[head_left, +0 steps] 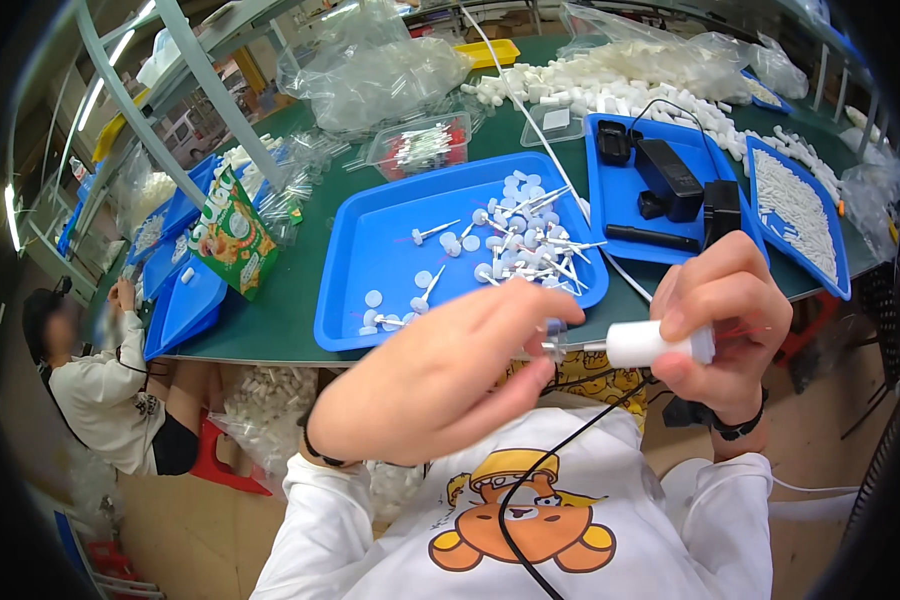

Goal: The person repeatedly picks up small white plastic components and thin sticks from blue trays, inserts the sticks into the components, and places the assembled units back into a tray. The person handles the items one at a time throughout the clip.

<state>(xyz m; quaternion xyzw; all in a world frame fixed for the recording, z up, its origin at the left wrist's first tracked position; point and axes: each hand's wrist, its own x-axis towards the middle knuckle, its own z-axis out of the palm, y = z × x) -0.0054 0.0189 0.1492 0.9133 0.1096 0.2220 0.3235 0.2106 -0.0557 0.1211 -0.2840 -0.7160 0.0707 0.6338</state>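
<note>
We note the white cylinder (658, 343) in the right hand (722, 325) looks like smooth, matt plastic; the thin pin (573, 347) at its end, pinched by the left hand (440, 380), shows a metallic glint. The blue tray (370, 250) is glossy moulded plastic, holding small white plastic discs and stems (520, 235). The table top (290, 290) reads as matt green. Clear bags (370, 70) are thin, crinkled, shiny film. Our sweatshirt (530, 520) is soft white cloth with a printed bear.
</note>
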